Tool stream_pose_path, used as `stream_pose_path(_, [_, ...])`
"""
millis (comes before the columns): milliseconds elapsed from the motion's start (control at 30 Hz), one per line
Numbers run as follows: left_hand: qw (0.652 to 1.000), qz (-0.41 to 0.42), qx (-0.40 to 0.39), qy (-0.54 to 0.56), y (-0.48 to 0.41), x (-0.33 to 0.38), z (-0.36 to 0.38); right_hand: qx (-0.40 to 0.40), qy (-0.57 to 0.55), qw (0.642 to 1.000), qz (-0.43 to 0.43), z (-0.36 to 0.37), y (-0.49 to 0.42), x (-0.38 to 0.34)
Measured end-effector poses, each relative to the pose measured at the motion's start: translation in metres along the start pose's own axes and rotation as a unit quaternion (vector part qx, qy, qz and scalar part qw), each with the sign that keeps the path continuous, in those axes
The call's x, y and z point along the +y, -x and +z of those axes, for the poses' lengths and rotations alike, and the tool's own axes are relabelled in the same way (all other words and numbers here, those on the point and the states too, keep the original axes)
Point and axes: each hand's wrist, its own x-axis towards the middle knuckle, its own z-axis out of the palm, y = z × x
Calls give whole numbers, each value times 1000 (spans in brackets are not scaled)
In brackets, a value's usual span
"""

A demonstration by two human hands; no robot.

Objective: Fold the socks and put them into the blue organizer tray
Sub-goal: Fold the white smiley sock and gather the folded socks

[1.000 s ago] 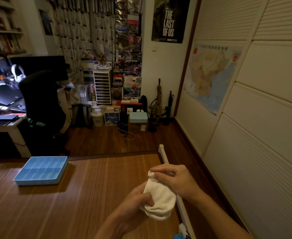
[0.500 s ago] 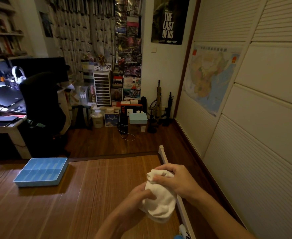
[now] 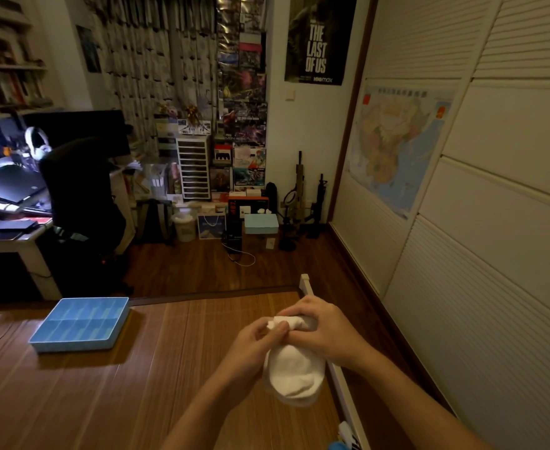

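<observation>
white sock (image 3: 294, 378) with its top end buried under the left hand (image 3: 254, 345) and right hand (image 3: 325, 332), both forearms cut off at the bottom edge, small blue thing (image 3: 337, 445) clipped there, unidentifiable, map (image 3: 397, 147) lettering too small to read, desk (image 3: 4, 241) cropped at left

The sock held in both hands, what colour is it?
Plain white sock, seen best in the head view.

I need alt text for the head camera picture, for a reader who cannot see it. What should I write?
The left hand and the right hand hold a bunched white sock at its upper end, above a wooden surface. A blue organizer tray lies apart to the left, with no sock visible inside.
</observation>
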Motion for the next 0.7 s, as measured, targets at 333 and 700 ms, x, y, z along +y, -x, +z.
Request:
stream_pose_path(333, [997, 75, 11, -24, 0, -1, -7, 10, -69, 998, 9, -15, 3, 3])
stream_pose_path(700, [999, 14, -48, 16, -1, 7, -11, 117, 45, 986, -108, 0, 12, 12])
